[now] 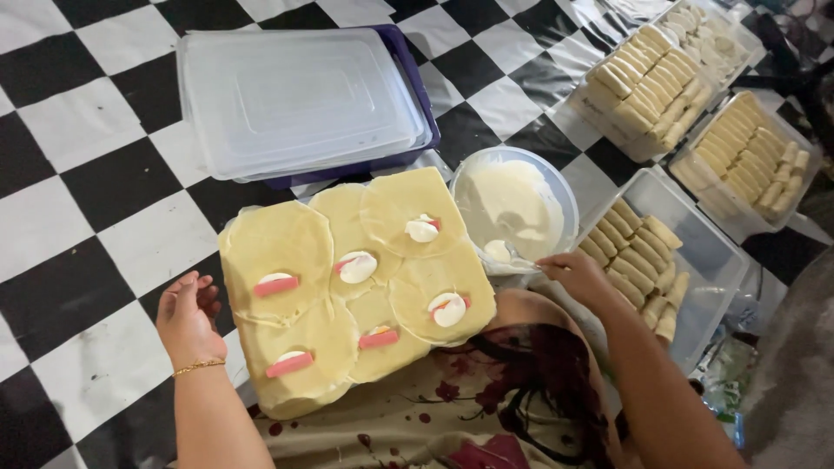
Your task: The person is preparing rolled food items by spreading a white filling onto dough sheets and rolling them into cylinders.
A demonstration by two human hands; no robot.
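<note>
A board (261,382) rests on the person's lap over a patterned cloth (452,417), covered with six thin, pale yellow wrappers (278,239) that overlap one another. Each wrapper carries a pink strip (276,286) and a dab of white filling (358,267); on some the dab half hides the strip.

The left hand (187,317) hovers just beside the left edge of the board, palm up, fingers loosely curled and grasping nothing. A thin gold bracelet (198,367) circles its wrist.

The right hand (575,274) reaches to the near rim of a round bowl (563,187) of white filling, just right of the board. Its fingers are pinched on what looks like a spoon (512,254), though the handle is small and blurred; the spoon's end lies in the filling at the near edge of the bowl.

Right of the bowl stands a clear tub (712,252), partly filled with rows of finished rolls (638,260) along its left side. Farther off, at the upper right, three more tubs (786,187) are packed full of rolls in neat rows.

Behind the board, a purple tray (408,65) lies on the black and white chequered floor (87,174), with frosted lids (295,95) stacked on top of it.
</note>
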